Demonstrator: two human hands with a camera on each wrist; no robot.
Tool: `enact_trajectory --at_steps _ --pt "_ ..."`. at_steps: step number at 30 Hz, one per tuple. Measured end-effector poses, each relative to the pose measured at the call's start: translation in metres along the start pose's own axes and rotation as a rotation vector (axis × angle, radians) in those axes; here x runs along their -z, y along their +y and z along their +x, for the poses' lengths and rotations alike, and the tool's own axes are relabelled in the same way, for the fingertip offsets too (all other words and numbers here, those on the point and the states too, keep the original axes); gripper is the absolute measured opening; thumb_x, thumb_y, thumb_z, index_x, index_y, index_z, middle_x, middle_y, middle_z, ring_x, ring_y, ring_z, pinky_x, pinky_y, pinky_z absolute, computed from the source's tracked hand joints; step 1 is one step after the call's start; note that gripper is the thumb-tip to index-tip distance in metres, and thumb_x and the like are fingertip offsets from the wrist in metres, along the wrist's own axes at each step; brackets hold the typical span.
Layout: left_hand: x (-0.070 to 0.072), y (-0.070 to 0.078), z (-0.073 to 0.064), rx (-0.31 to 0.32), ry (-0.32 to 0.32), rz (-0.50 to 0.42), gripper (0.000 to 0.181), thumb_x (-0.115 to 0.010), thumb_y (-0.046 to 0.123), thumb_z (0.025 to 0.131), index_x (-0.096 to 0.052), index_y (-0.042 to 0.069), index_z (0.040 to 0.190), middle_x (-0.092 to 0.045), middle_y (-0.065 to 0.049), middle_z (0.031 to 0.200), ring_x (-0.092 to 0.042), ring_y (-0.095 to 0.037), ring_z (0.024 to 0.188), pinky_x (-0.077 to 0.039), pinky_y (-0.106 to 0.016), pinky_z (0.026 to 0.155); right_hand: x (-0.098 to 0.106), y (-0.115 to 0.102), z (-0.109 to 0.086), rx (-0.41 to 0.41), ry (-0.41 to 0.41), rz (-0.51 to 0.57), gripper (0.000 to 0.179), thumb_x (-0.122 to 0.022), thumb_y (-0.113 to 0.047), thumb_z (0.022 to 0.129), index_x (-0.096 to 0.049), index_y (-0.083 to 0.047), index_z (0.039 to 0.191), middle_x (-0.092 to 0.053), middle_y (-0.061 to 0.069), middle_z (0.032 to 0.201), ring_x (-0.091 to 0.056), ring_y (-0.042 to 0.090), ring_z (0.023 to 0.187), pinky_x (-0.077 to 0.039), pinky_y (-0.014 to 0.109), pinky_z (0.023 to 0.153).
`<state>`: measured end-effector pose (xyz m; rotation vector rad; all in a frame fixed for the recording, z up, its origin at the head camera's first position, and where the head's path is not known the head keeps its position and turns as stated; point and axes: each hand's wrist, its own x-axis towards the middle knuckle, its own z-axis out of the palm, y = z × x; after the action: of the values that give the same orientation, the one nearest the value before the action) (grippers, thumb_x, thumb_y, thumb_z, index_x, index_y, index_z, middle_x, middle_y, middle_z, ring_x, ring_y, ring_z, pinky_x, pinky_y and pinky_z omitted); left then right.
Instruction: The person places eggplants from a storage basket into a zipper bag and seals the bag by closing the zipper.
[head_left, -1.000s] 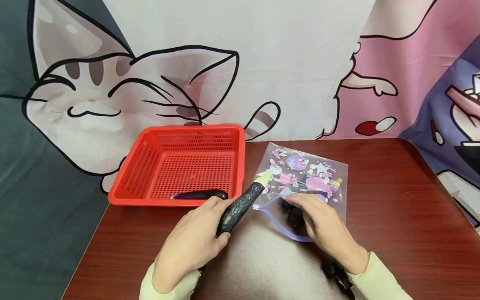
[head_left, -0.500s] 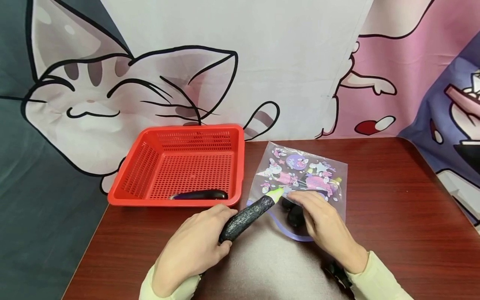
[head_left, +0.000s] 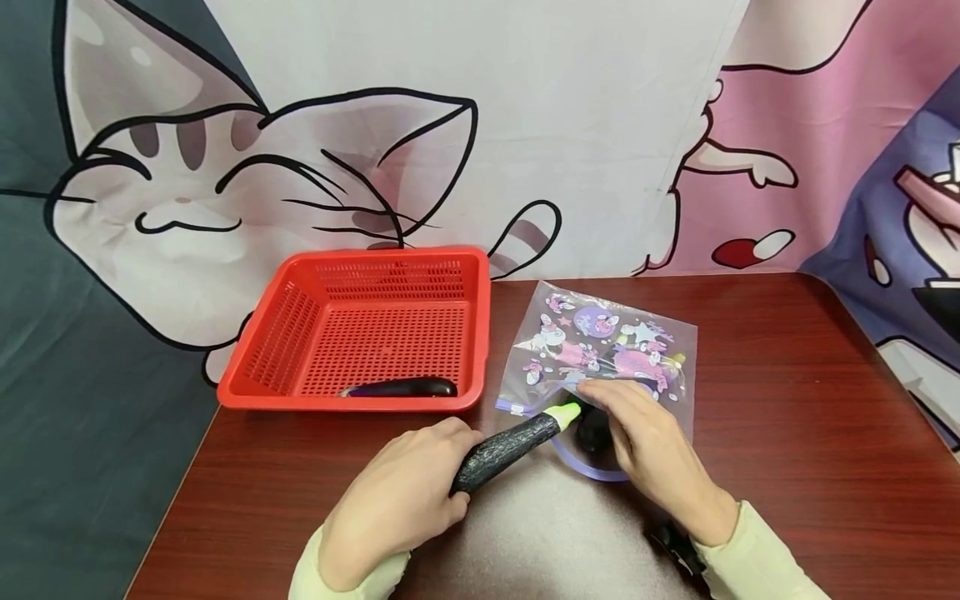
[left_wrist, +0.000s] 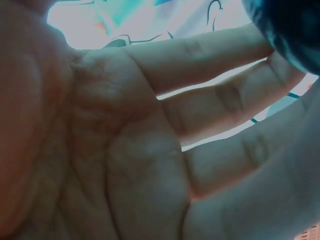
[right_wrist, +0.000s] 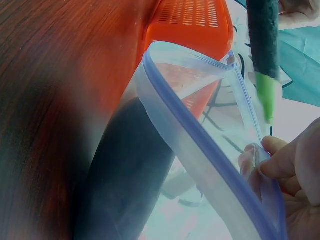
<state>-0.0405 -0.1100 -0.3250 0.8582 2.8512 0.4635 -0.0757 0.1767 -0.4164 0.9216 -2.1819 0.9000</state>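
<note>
My left hand [head_left: 405, 492] holds a dark, bumpy cucumber [head_left: 504, 454] with a light green tip. The tip hangs by the mouth of a clear printed zip bag [head_left: 592, 329]. My right hand [head_left: 651, 454] pinches the bag's rim, and the mouth gapes. In the right wrist view the purple zip strip [right_wrist: 200, 145] bows outward, while the cucumber [right_wrist: 264, 45] points at the opening. Inside the bag lie dark, smooth, rounded vegetables [head_left: 594, 432], partly hidden by my right hand. The left wrist view shows mostly my palm, with the cucumber [left_wrist: 292, 30] at the upper right corner.
A red perforated basket [head_left: 258, 367] stands at the back left, and a dark eggplant [head_left: 405, 387] lies along its near side. Behind the brown table [head_left: 787, 400] hangs a cartoon-printed cloth [head_left: 585, 125].
My left hand has shifted slightly right and down. The cucumber's tip has swung right and lower, from over the bag's printed side to its mouth. My right hand stays in place.
</note>
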Motion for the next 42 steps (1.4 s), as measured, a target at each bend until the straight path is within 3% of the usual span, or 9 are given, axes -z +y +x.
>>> enact_trajectory --at_steps 8,15,19,25,30,38,42 --pt "-0.007 0.007 0.007 0.015 -0.029 0.014 0.037 -0.082 0.015 0.069 -0.069 0.008 0.103 -0.057 0.004 0.087 -0.058 -0.017 0.071 -0.049 -0.036 0.065 0.0 -0.001 0.0 0.005 0.003 0.006 0.038 -0.035 -0.013 0.107 -0.067 0.0 0.122 -0.068 0.009 0.118 -0.063 0.027 0.106 -0.037 0.022 0.106" --pt "-0.015 0.012 0.009 -0.036 0.027 0.045 0.033 -0.082 0.017 0.067 -0.067 0.007 0.094 -0.054 0.002 0.081 -0.053 -0.016 0.063 -0.046 -0.034 0.059 -0.001 -0.001 0.001 0.005 -0.002 0.01 0.038 -0.035 -0.013 0.107 -0.067 0.0 0.122 -0.068 0.009 0.118 -0.063 0.026 0.107 -0.037 0.022 0.105" --pt "-0.018 0.017 0.01 -0.042 0.042 0.076 0.033 -0.08 0.018 0.068 -0.068 0.005 0.095 -0.053 0.001 0.082 -0.053 -0.015 0.062 -0.048 -0.034 0.06 -0.001 -0.002 0.001 0.008 -0.004 0.009 0.038 -0.034 -0.013 0.107 -0.067 0.0 0.122 -0.068 0.01 0.119 -0.063 0.026 0.108 -0.037 0.021 0.106" --pt "-0.024 0.025 0.013 -0.048 0.071 0.117 0.027 -0.08 0.017 0.066 -0.063 0.007 0.085 -0.049 0.0 0.076 -0.05 -0.016 0.06 -0.044 -0.032 0.056 -0.001 -0.002 0.001 0.01 -0.002 0.006 0.038 -0.034 -0.013 0.107 -0.066 0.001 0.123 -0.068 0.011 0.119 -0.063 0.027 0.108 -0.036 0.021 0.106" --pt "-0.031 0.032 0.015 -0.026 0.118 0.167 0.025 -0.079 0.014 0.065 -0.061 0.008 0.081 -0.048 -0.001 0.074 -0.051 -0.017 0.06 -0.043 -0.031 0.054 -0.002 -0.002 0.0 0.006 -0.006 0.005 0.038 -0.034 -0.013 0.107 -0.067 0.001 0.122 -0.069 0.01 0.119 -0.063 0.027 0.107 -0.036 0.021 0.106" --pt "-0.042 0.049 0.022 0.053 0.14 0.209 0.028 -0.078 0.015 0.068 -0.066 0.003 0.089 -0.052 -0.003 0.076 -0.057 -0.02 0.065 -0.048 -0.033 0.054 -0.002 -0.003 0.0 0.004 -0.006 0.011 0.038 -0.034 -0.014 0.107 -0.067 0.0 0.122 -0.069 0.009 0.119 -0.063 0.026 0.107 -0.036 0.019 0.105" --pt "-0.049 0.056 0.024 0.087 0.19 0.243 0.028 -0.078 0.017 0.067 -0.066 0.003 0.089 -0.053 -0.003 0.075 -0.057 -0.02 0.065 -0.047 -0.033 0.054 -0.003 -0.003 0.0 0.013 -0.005 0.02 0.038 -0.035 -0.013 0.107 -0.067 0.0 0.123 -0.068 0.009 0.119 -0.063 0.026 0.107 -0.037 0.02 0.105"
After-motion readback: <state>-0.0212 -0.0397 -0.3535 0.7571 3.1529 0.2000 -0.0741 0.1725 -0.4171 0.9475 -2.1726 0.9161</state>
